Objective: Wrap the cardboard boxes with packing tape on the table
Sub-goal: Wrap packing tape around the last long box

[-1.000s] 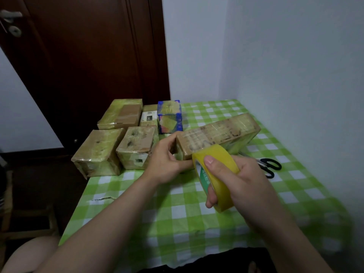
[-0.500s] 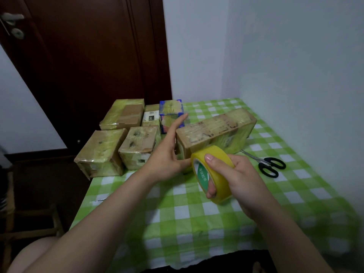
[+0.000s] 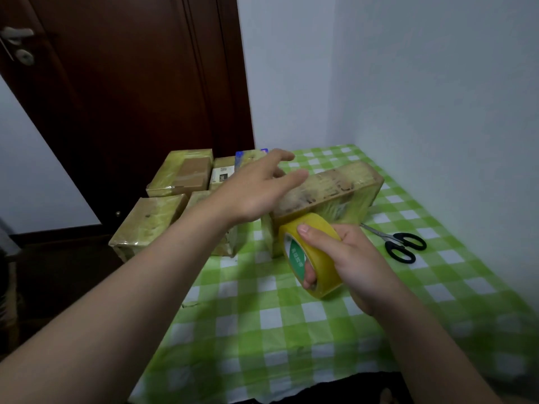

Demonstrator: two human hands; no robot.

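Observation:
A long cardboard box (image 3: pixel 335 189) covered in yellowish tape lies on the green checked tablecloth (image 3: pixel 262 322). My right hand (image 3: pixel 347 258) grips a roll of yellow packing tape (image 3: pixel 309 255) right at the box's near end. My left hand (image 3: pixel 256 188) hovers with fingers spread over the box's near left top; contact with the box is unclear. Several other taped boxes (image 3: pixel 148 220) sit to the left, partly hidden by my left arm.
Black-handled scissors (image 3: pixel 399 243) lie on the cloth to the right of the long box. A white wall borders the table on the right and behind. A dark wooden door (image 3: pixel 122 91) stands behind the boxes. The table's left edge drops to the floor.
My left hand has let go of the box's near end and lifted, fingers spreading over its top. My right hand has brought the tape roll closer to the box's end.

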